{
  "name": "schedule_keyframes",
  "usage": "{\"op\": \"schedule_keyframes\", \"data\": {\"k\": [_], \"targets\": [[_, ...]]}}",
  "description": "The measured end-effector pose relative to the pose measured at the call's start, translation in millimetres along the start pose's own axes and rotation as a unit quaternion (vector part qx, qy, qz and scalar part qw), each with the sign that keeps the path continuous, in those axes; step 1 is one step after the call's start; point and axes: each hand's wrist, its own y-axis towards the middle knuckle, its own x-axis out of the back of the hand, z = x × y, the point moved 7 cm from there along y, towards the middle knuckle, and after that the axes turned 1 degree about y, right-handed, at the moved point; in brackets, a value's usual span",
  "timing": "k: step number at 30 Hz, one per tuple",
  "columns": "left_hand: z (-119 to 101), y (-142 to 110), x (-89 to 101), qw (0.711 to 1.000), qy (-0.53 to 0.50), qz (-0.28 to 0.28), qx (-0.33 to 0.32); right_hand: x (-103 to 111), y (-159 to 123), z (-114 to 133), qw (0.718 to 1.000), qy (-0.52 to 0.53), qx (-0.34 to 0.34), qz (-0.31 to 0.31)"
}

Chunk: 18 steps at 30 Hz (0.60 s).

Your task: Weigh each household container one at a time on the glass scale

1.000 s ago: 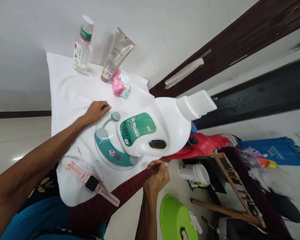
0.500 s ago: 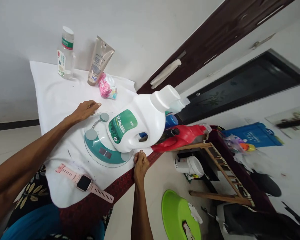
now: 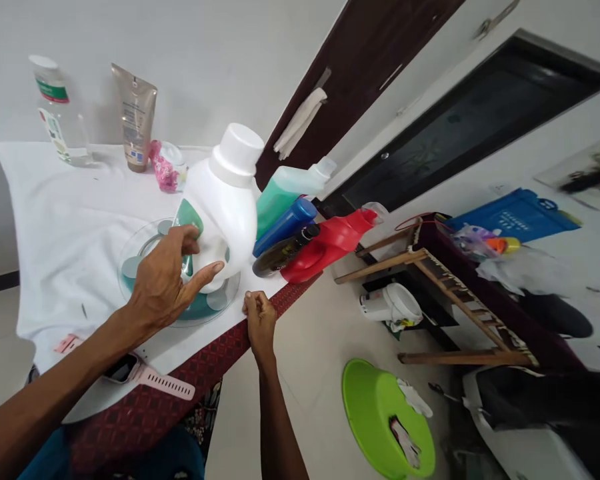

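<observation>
A large white laundry detergent jug [image 3: 235,213] with a green label stands on a round glass scale [image 3: 127,250] with a teal band. In front of the jug is my left hand [image 3: 163,280], thumb and fingers apart, covering part of the label and handle. Whether it touches the jug I cannot tell. My right hand [image 3: 261,327] rests at the cloth's edge beside the scale, fingers curled closed; what is in them, if anything, is hidden. A pink smartwatch [image 3: 165,383] lies near me, partly behind my left forearm.
On the white cloth [image 3: 70,233] stand a clear bottle [image 3: 63,127], a beige tube [image 3: 135,120] and a pink-white pack [image 3: 167,167]. Right of the jug are green [image 3: 285,193], blue [image 3: 287,223], dark [image 3: 285,253] and red [image 3: 330,243] bottles. A green basin [image 3: 360,400] sits on the floor.
My left hand has moved from the scale's far-left side to in front of the jug. The jug appears turned and more upright. The view has swung right; my right hand stays by the edge.
</observation>
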Motion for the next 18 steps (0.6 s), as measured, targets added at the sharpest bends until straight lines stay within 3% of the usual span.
{"op": "schedule_keyframes", "data": {"k": [4,9,12,18], "targets": [[-10,-7,-9.3,0.999,0.040,-0.019,-0.009,-7,2,2,0.996,-0.074,0.048,0.003],[-33,-18,-26.9,0.998,0.041,0.038,-0.040,-11,0,0,0.996,-0.065,0.054,-0.012],[-44,-13,-30.2,0.999,0.032,0.005,-0.029,-10,-1,0,0.996,-0.061,0.061,-0.012],[-46,4,-54.7,0.981,-0.139,0.030,0.130,-7,1,0,0.998,-0.049,0.040,-0.013]]}}
